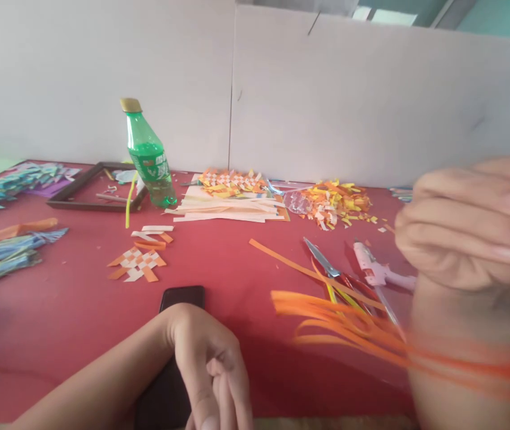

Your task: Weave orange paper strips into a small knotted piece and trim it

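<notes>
My left hand lies at the bottom centre on a black phone, its fingers stretched toward me and running off the frame. My right hand is raised at the right, blurred, with its fingers curled into a fist; what is inside it is hidden. A bunch of long orange paper strips is smeared by motion and crosses in front of my right forearm. I cannot tell what holds the strips.
On the red table lie scissors, a pink glue gun, a small woven orange-and-white piece, a stack of cream strips, paper scraps, a green bottle, a dark frame and blue folded pieces. White boards stand behind.
</notes>
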{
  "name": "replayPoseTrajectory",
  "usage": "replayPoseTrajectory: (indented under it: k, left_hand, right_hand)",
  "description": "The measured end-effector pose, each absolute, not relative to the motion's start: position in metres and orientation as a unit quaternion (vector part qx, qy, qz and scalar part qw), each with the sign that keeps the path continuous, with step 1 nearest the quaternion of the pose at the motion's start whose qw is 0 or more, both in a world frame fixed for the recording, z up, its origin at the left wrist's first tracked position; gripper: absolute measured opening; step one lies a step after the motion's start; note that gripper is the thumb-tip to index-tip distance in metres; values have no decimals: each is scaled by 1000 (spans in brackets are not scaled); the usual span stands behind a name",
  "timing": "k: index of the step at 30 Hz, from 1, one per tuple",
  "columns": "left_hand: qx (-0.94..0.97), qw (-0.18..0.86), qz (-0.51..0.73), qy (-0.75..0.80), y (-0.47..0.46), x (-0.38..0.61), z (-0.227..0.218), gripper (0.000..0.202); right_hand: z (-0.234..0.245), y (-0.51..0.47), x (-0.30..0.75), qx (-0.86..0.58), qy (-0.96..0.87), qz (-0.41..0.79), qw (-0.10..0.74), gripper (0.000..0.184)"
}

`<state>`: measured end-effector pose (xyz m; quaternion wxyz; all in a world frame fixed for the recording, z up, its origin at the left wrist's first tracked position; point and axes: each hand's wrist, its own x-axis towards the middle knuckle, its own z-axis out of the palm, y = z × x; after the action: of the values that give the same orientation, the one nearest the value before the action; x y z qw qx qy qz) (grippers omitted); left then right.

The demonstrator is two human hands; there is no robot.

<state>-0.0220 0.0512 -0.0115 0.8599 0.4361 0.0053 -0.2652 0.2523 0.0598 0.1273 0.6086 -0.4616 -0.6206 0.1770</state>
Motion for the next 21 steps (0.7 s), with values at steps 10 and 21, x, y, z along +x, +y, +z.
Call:
replayPoseTrajectory:
  k: [10,21]
  left_hand:
    - [299,886,320,152,48,-19,-19,24]
    - [322,766,456,318,42,-3,-25,21]
  right_hand:
    - [74,96,204,-403,-449,648,466,29]
    - [26,92,175,-452,-602,535,383,22]
